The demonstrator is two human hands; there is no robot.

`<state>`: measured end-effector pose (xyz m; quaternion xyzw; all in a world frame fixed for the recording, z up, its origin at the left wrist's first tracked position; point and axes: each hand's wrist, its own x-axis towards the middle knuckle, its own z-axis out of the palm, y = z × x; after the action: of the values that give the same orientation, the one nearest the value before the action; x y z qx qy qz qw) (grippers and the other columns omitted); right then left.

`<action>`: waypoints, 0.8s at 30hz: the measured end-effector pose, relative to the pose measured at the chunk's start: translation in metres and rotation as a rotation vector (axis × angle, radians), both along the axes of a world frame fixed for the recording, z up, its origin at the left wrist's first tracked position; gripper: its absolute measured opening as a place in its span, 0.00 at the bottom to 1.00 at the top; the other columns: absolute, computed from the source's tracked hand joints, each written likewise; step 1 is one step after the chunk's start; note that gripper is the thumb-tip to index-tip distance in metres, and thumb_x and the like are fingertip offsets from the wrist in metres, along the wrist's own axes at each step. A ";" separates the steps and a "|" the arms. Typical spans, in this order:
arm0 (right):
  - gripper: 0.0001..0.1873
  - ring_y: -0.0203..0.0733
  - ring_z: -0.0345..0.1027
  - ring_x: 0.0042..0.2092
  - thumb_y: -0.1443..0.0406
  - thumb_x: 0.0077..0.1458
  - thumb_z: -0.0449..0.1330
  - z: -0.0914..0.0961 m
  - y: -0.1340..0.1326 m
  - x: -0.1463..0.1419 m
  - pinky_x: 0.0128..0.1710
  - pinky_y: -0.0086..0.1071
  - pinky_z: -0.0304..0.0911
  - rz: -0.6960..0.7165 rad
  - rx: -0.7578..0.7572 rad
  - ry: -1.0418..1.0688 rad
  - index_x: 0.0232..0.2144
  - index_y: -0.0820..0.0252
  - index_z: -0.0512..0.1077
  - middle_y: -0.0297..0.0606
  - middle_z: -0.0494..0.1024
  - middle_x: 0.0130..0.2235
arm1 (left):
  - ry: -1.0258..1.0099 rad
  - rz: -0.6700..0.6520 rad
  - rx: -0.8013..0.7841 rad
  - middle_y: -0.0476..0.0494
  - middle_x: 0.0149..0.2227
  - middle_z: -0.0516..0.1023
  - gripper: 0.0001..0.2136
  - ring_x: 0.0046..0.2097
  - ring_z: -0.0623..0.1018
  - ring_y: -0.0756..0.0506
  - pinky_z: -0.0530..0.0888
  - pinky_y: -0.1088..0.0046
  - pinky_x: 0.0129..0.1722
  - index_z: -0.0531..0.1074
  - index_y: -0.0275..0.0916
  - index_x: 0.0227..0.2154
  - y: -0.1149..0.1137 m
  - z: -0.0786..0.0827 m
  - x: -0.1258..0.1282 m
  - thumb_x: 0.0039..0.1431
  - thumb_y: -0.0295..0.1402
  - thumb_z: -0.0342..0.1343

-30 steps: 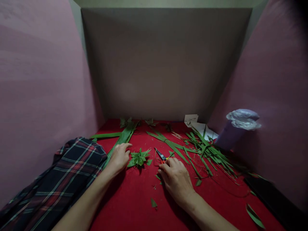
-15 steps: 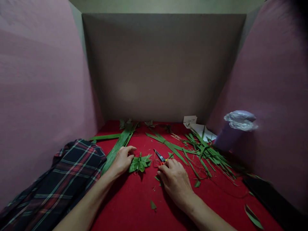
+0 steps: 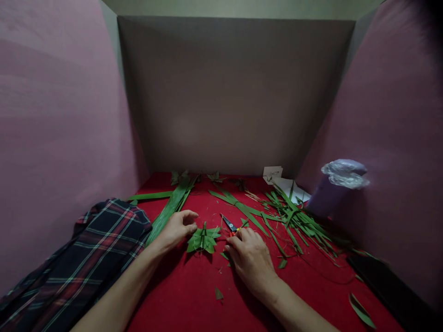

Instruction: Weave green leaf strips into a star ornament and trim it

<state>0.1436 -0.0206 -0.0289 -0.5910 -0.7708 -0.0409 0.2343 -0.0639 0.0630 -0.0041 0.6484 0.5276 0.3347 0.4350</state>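
A star-shaped piece of folded green leaf (image 3: 203, 240) sits on the red cloth, its points spread outward. Just left of it is my left hand (image 3: 178, 228), thumb and forefinger apart and nothing between them. My right hand (image 3: 249, 251) rests on the cloth to the right of the leaf star, fingers curled over the orange handles of a pair of scissors (image 3: 230, 224). The dark blades point up and left and stick out past the fingers. Most of the handles are hidden under the hand.
Long green leaf strips (image 3: 170, 205) lie behind my left hand, and a heap of cut strips (image 3: 301, 223) at the right. A purple container with clear plastic (image 3: 330, 196) stands by the right wall. Plaid cloth (image 3: 114, 240) is at left, a black flat object (image 3: 384, 283) at right.
The leaf star has shifted slightly right and turned a little. The left thumb, close against it before, is now a small gap away. The right hand stays over the scissors.
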 end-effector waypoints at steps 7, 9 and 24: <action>0.05 0.43 0.59 0.38 0.64 0.57 0.56 0.002 -0.001 0.000 0.37 0.34 0.53 0.004 -0.014 0.000 0.31 0.55 0.71 0.38 0.69 0.34 | 0.015 -0.010 -0.087 0.57 0.18 0.64 0.15 0.19 0.63 0.53 0.60 0.76 0.20 0.68 0.35 0.34 -0.005 0.009 0.002 0.40 0.33 0.57; 0.05 0.43 0.59 0.38 0.64 0.57 0.56 0.002 -0.001 0.000 0.37 0.34 0.53 0.005 -0.014 -0.003 0.31 0.55 0.71 0.38 0.69 0.34 | 0.007 -0.013 -0.113 0.59 0.17 0.63 0.13 0.18 0.62 0.54 0.59 0.77 0.18 0.68 0.36 0.33 -0.006 0.009 0.002 0.40 0.32 0.57; 0.05 0.43 0.59 0.38 0.64 0.56 0.56 0.002 0.000 0.001 0.37 0.34 0.52 0.003 -0.010 -0.014 0.31 0.55 0.72 0.39 0.69 0.34 | -0.147 0.084 -0.204 0.56 0.15 0.65 0.12 0.16 0.65 0.54 0.62 0.78 0.14 0.66 0.35 0.31 -0.002 0.000 -0.004 0.40 0.29 0.57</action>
<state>0.1441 -0.0211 -0.0271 -0.5909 -0.7734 -0.0408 0.2258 -0.0683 0.0611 -0.0044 0.5518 0.5522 0.3439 0.5218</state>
